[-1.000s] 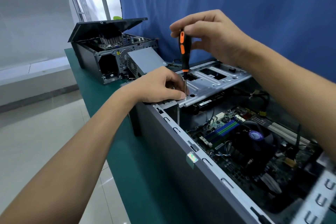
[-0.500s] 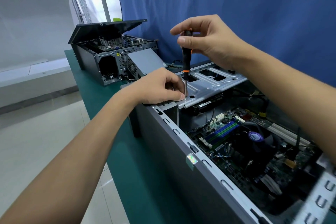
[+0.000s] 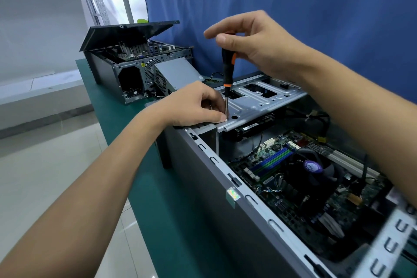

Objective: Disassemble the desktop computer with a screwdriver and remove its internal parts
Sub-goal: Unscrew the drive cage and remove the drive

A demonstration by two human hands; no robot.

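The desktop computer (image 3: 216, 198) lies on its side on the green surface (image 3: 153, 187) with the side panel off. The motherboard (image 3: 291, 178) and the black cooler fan (image 3: 313, 171) are exposed inside the case.

A grey metal drive bracket (image 3: 261, 101) spans the far end of the case. The screwdriver (image 3: 227, 70), with a black and orange handle, stands nearly upright, its tip set on the near left corner of this bracket.

The right hand (image 3: 259, 49) grips the top of the handle with the thumb and curled fingertips. The left hand (image 3: 191, 104) rests on the case edge, fingers curled, and pinches the bare shaft just above the tip.

A second open computer (image 3: 121, 67) sits at the far end of the surface, its lid propped up. A grey power supply (image 3: 178, 72) lies beside it. A blue curtain (image 3: 293, 2) hangs behind the surface.
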